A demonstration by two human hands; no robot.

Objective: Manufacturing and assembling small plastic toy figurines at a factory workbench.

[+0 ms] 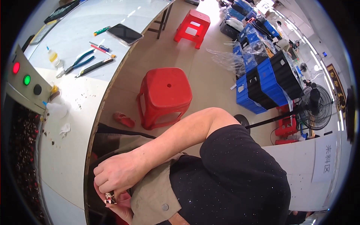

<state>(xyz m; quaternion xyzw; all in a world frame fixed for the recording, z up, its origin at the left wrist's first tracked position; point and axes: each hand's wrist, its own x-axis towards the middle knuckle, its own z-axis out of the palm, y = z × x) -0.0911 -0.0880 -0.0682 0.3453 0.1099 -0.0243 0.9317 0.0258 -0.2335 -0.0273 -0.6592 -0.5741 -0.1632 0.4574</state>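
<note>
A tiny figurine, white with black and red parts, sits pinched between the fingers of my left hand, low in the picture beside the table edge. My left wrist runs off behind the apron. Just above the figurine, my right hand is closed, knuckles up, its lower fingers close against the figurine. Whatever is inside those curled fingers is hidden. My bare right forearm crosses from a black sleeve over a khaki apron.
On the white table lie pliers, a craft knife, a phone, pens and glue bottles. A control box with buttons stands at left. Red stools, blue and black crates and a fan stand beyond my arm.
</note>
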